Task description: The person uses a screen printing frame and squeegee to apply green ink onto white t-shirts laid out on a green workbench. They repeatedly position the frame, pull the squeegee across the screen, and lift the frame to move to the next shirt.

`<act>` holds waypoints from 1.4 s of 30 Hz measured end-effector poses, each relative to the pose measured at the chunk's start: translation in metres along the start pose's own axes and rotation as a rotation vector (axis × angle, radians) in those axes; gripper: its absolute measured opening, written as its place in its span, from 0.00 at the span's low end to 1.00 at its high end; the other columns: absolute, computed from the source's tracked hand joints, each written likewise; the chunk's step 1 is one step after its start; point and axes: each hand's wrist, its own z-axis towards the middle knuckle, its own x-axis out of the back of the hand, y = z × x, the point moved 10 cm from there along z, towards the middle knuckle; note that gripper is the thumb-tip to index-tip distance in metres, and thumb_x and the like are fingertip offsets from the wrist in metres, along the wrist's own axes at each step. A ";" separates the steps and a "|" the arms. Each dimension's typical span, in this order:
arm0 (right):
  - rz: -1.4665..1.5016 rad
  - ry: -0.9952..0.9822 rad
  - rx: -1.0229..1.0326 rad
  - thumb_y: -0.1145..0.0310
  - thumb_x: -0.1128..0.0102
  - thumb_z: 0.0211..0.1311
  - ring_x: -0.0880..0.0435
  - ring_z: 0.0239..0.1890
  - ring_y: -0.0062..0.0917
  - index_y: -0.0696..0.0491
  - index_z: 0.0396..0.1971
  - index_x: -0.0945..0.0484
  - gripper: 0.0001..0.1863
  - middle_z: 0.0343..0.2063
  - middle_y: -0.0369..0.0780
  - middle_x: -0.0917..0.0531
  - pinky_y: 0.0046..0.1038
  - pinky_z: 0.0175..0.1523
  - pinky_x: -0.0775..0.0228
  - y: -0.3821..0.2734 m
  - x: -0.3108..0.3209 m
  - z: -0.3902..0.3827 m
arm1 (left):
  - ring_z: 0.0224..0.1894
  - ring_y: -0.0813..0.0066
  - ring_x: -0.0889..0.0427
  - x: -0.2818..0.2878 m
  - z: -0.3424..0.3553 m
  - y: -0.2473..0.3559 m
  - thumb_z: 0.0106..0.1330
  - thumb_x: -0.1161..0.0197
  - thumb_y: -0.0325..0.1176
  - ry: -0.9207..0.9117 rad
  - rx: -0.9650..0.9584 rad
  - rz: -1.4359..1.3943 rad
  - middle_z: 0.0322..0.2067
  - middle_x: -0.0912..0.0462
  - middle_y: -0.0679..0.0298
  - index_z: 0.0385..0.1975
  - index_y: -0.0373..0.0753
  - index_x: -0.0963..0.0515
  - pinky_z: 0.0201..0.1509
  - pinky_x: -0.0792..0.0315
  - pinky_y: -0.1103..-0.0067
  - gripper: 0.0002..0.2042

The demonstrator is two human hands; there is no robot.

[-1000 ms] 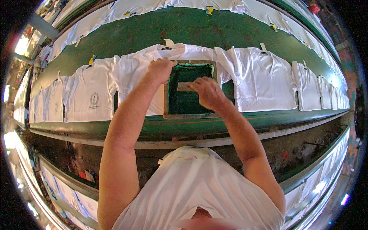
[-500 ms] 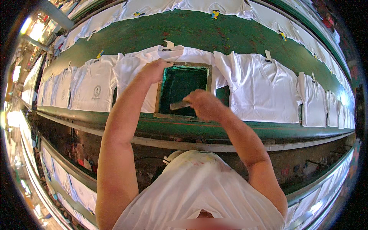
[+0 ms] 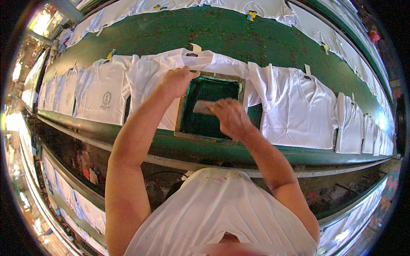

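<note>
In the head view, a rectangular wooden frame with a dark green inner panel (image 3: pixel 243 87) lies over the front of a white short-sleeved cloth shirt (image 3: pixel 224 62), which is spread on a long green table (image 3: pixel 162 36). A flat, greyish, straight-edged blade (image 3: pixel 202 107) stands within the frame, near its middle. Uneven pressure on the blade could leave a patchy pass, and a weak hold at the far left corner could let the frame skid, since no hand steadies its right side. A wrinkle in the cloth beneath, if present, could spoil the contact; the panel hides that area. The bare left hand (image 3: pixel 177 81) grips the frame's far left corner, its arm extended and only slightly bent; the fingers' exact wrap is partly hidden. The bare right hand (image 3: pixel 232 117) has its fingers closed on the right end of the blade, the elbow bent out to the right and the forearm slanting far and left. To the left lies a white shirt with a small round dark print (image 3: pixel 106 81); to the right, a plain white V-necked shirt (image 3: pixel 294 106).
</note>
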 end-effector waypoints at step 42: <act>0.097 -0.239 -0.196 0.57 0.22 0.65 0.22 0.69 0.45 0.51 0.72 0.25 0.37 0.62 0.45 0.19 0.48 0.72 0.28 -0.080 -0.021 -0.060 | 0.65 0.43 0.17 0.008 -0.026 -0.006 0.52 0.20 0.19 0.239 -0.122 -0.199 0.63 0.17 0.51 0.68 0.40 0.18 0.71 0.23 0.58 0.37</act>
